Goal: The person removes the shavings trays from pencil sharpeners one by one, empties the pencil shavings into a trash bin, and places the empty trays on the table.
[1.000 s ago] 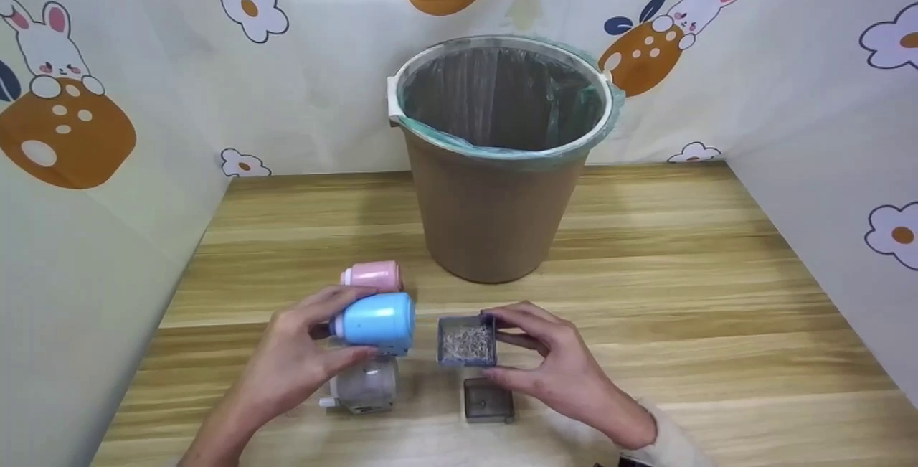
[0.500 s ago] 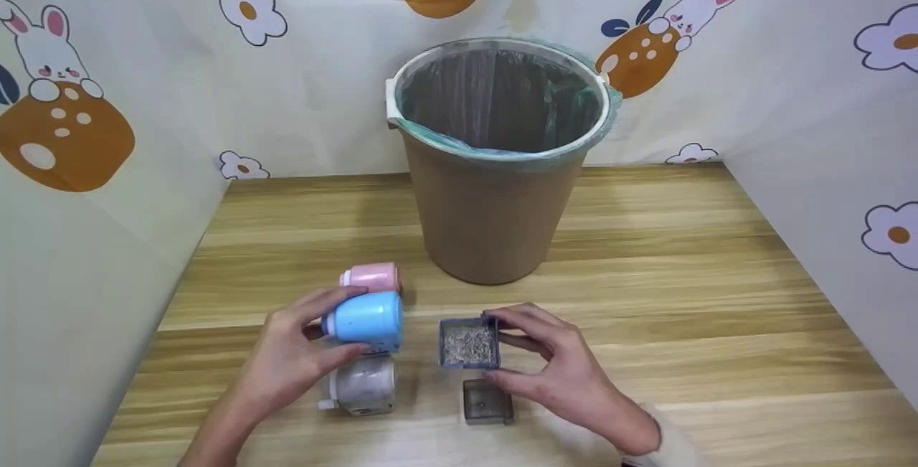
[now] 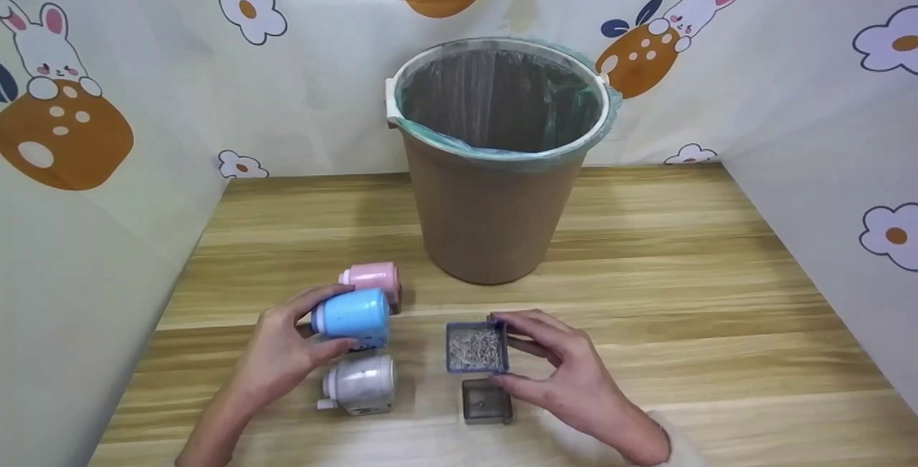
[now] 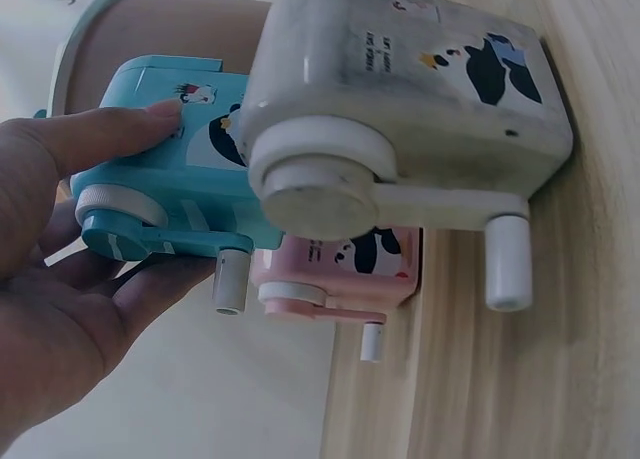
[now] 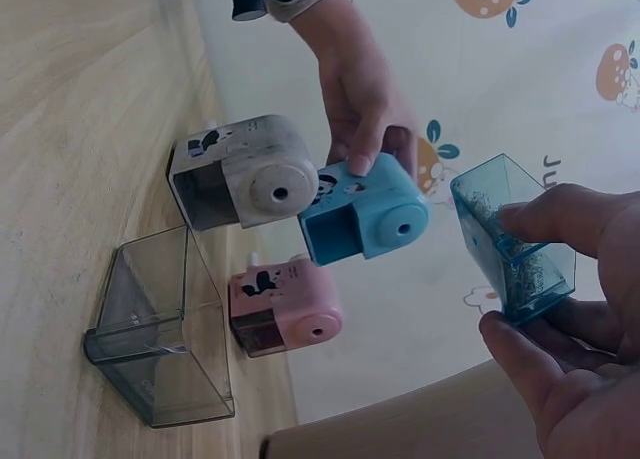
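My left hand (image 3: 276,352) grips a blue hand-crank pencil sharpener (image 3: 355,315), thumb on one side and fingers on the other. Its drawer slot stands vacant in the right wrist view. My right hand (image 3: 566,359) pinches a see-through blue shavings drawer (image 5: 480,239) that holds pencil shavings. A whitish-grey pencil sharpener (image 3: 364,384) lies on the table nearer to me than the blue one, its drawer slot also vacant. Beyond the blue one is a pink pencil sharpener (image 3: 376,275) with its drawer in place. A smoky-grey drawer (image 3: 488,404) sits on the table by my right fingertips.
A brown bin (image 3: 491,223) lined with a thin green bag stands at the back of the wooden table (image 3: 688,273). Patterned cloth walls (image 3: 337,79) rise behind the table and at both sides.
My left hand has moved left with the blue pencil sharpener, away from the shavings drawer. The right hand has shifted slightly right with that drawer.
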Demonstrator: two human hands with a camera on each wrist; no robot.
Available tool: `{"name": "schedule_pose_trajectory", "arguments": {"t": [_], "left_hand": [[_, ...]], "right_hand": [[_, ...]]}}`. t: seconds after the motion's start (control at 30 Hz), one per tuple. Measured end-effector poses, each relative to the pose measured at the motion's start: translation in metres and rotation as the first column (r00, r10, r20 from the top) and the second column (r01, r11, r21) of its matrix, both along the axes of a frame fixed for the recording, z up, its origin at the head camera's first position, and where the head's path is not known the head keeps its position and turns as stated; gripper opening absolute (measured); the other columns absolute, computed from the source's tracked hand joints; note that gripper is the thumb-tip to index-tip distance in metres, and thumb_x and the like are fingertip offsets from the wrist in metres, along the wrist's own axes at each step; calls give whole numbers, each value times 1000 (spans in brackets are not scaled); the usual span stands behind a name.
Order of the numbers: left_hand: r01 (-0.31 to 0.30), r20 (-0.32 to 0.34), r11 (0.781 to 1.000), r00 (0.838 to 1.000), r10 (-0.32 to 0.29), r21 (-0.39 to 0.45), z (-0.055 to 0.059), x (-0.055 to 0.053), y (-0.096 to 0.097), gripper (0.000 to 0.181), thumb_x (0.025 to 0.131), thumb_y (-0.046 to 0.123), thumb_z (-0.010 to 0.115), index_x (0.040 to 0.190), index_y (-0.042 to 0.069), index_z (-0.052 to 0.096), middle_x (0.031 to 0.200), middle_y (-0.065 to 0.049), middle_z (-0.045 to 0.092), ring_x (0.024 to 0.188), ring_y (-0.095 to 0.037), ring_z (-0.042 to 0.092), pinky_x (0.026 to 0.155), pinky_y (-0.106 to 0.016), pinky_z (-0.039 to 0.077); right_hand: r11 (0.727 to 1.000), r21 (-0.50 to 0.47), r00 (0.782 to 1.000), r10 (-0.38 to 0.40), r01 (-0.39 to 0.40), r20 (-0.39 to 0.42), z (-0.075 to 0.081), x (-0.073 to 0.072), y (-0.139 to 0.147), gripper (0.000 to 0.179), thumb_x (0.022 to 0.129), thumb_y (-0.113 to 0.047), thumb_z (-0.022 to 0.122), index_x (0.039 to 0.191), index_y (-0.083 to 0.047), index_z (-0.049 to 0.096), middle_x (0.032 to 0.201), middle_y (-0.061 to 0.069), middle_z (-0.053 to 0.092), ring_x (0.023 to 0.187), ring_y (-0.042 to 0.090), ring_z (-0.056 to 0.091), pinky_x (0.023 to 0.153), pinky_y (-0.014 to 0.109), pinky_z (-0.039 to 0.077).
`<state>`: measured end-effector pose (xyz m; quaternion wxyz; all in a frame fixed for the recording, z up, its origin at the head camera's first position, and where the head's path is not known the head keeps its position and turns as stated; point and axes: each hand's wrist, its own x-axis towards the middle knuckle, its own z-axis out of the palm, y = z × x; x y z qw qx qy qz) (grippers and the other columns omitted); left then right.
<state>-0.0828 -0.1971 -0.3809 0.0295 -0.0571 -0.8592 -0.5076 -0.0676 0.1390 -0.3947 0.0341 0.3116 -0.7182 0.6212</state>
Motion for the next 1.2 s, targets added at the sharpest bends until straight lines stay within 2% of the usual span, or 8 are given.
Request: {"name": "schedule_pose_trajectory", "arguments": {"t": [0.17,0.47,0.77,0.93,1.2], "left_hand": [[-4,-9,1000,1000,4,-10,-6,-2,-3,61,67,-2,89,123,5,68,127,-24,66,112,-39,65,89,-34,60],[-16,-11,996,1000,15,-89,-19,-6,-9,61,67,9,92,124,9,69,124,-19,69,111,-31,65,93,-31,54],[-13,41,995,999,17,-99,-29,-11,-16,62,71,11,90,128,9,67,129,-23,65,116,-36,62,98,-47,52],[-4,66,995,998,10,-98,-34,-14,-18,61,72,9,88,129,10,67,131,-23,64,118,-38,60,100,-50,50],[1,42,994,999,3,-113,-41,-15,-17,59,71,7,88,127,8,68,128,-22,66,118,-37,61,102,-51,49]], "right_hand": [[1000,19,1000,-13,13,9,2,3,2,60,77,1,82,133,2,61,125,23,64,116,10,65,99,29,54],[999,16,999,-41,41,-19,0,6,5,58,77,1,83,131,1,62,121,19,66,114,11,66,97,28,55],[999,8,999,-40,40,-28,-1,7,6,59,76,2,83,131,0,62,121,19,65,114,12,66,97,29,55],[999,16,998,-47,48,-36,0,7,7,59,76,1,83,131,2,62,121,19,65,114,12,66,97,29,55],[998,37,998,-46,48,-29,4,4,11,60,76,3,83,131,2,61,122,19,65,114,11,66,97,28,55]]}}
